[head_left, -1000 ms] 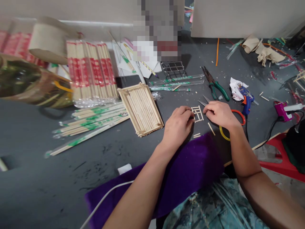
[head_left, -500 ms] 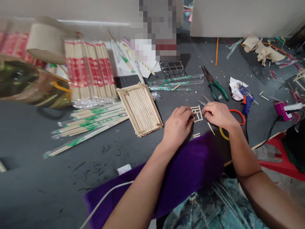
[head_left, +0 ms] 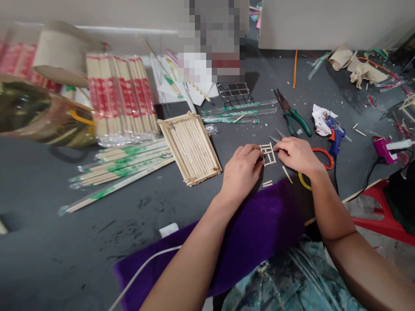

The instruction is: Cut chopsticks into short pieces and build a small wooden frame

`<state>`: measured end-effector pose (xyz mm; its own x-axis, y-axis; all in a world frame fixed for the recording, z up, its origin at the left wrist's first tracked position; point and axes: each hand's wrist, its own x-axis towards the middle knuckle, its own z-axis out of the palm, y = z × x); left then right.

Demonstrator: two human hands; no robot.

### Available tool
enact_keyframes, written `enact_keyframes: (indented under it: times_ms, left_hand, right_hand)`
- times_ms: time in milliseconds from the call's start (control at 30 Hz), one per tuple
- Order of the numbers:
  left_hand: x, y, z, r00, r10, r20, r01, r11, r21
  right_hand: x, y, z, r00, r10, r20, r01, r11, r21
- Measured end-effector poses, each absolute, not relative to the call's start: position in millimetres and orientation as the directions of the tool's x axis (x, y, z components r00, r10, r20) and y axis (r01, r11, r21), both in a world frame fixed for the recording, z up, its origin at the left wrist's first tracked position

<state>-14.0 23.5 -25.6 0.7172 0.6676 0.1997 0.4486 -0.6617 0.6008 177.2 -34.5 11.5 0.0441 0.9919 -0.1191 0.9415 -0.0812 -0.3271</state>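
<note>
A small frame of short wooden sticks [head_left: 268, 154] lies flat on the dark table between my hands. My left hand [head_left: 244, 169] has its curled fingers at the left edge of the frame. At the right side of it, my right hand [head_left: 298, 155] rests with bent fingers and its fingertips close to the top right corner. Scissors [head_left: 322, 156] with red and yellow handles lie partly under my right hand. One loose stick [head_left: 287, 175] and several shorter pieces [head_left: 267, 183] sit nearer to me. To the left is a tray built of sticks [head_left: 193, 149].
Pliers [head_left: 290, 112] and a blue glue gun [head_left: 337, 140] lie beyond my right hand. Bundled chopsticks [head_left: 121, 95] and wrapped ones [head_left: 129, 162] cover the left side. A purple cloth [head_left: 259, 233] hangs at the near edge. A wire rack [head_left: 235, 93] stands behind.
My right hand has shifted very slightly left and up, by the small frame. My left hand stays where it was.
</note>
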Motion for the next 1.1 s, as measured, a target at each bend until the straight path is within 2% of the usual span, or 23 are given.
enact_keyframes:
  times_ms: [1100]
  left_hand:
    - [-14.1,22.7,-23.2,0.717,0.672,0.187,0.447,-0.648,0.616]
  right_hand:
    - [178.0,-35.4,11.7,0.033,0.993,-0.117,0.939,-0.071,-0.337]
